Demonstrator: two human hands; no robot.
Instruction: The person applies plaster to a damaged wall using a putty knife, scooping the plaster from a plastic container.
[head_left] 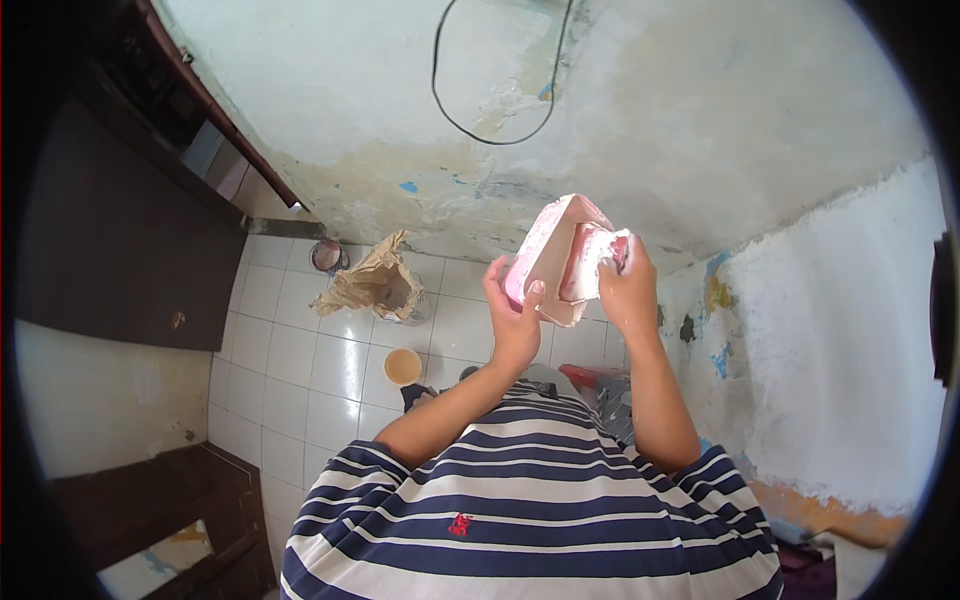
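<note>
My left hand (514,322) grips a pink rectangular tub (541,245) from its left side, thumb over the near rim. Whitish paste coats the tub's walls and edges. In my right hand (627,283) is a flat, paste-smeared scraper (588,256), its fingers closed round the handle end. The scraper's blade reaches into the tub's open side; how much paste lies beneath it is hidden. Both hands are held out in front of my striped shirt, above the tiled floor and close to the wall.
A torn brown paper sack (375,280) stands open on the white tiles (335,365). Beside it are a small paint-stained can (326,256) and a round tub of tan liquid (402,367). A black cable (436,75) loops down the patchy wall (680,120). A dark door (120,210) is at left.
</note>
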